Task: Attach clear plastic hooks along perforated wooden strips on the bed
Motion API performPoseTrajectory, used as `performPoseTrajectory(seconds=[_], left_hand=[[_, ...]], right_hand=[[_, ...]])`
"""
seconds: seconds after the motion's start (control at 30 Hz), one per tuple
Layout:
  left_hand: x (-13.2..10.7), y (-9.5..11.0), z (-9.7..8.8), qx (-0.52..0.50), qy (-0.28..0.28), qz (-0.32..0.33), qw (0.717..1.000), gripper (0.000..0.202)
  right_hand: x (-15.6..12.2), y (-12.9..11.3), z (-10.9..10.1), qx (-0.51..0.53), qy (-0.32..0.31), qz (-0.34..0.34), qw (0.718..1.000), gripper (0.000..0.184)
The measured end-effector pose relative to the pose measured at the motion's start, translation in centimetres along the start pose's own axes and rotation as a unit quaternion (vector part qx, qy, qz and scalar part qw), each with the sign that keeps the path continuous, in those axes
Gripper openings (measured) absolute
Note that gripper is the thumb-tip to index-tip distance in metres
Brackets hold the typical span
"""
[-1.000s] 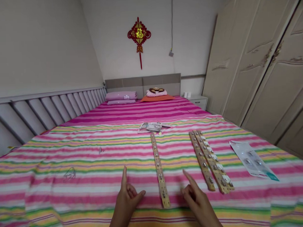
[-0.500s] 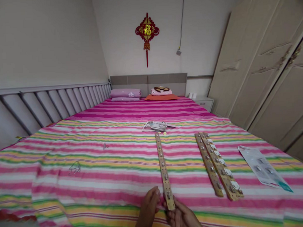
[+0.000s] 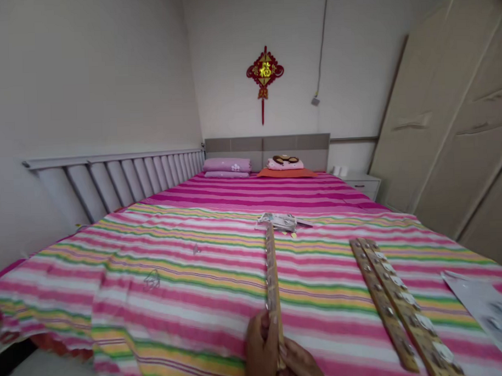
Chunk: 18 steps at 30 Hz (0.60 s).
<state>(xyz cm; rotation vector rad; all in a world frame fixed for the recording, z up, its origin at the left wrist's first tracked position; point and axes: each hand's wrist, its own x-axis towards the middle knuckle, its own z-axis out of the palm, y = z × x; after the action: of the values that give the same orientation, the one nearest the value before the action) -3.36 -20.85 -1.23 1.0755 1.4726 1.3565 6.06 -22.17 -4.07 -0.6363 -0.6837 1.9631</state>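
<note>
Both hands meet at the bottom middle of the view. My left hand (image 3: 260, 346) and my right hand (image 3: 300, 364) are closed on the near end of a long wooden strip (image 3: 272, 269) studded with metal snaps. The strip is raised on edge above the striped bedspread (image 3: 188, 278) and points away from me toward the headboard. Two more wooden strips (image 3: 397, 301) with snaps and white caps lie side by side on the bed to the right, apart from my hands.
A small pile of plastic packets (image 3: 282, 221) lies beyond the strip's far end. A white packet sheet (image 3: 483, 309) lies at the right edge. Pillows (image 3: 227, 166) rest by the headboard; a wardrobe (image 3: 450, 137) stands on the right, a slatted rail (image 3: 123, 179) on the left.
My hands went from pointing with index fingers beside the flat strip to gripping its near end and lifting it on edge. The view swung left.
</note>
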Motion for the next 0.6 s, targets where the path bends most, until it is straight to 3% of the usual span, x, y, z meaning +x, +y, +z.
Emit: performPoseTrajectory(seconds=[0.3,0.6], left_hand=[[7.1,3.9,-3.8,0.071,0.028,0.101,0.992,0.039],[13.6,2.4,-6.6,0.1,0.08,0.137,0.982,0.038]], right_hand=[[7.4,-2.6,3.6,-0.124,-0.033,-0.02,0.992,0.034],[12.4,-2.9,5.7,-0.221,-0.047,-0.051,0.973,0.04]])
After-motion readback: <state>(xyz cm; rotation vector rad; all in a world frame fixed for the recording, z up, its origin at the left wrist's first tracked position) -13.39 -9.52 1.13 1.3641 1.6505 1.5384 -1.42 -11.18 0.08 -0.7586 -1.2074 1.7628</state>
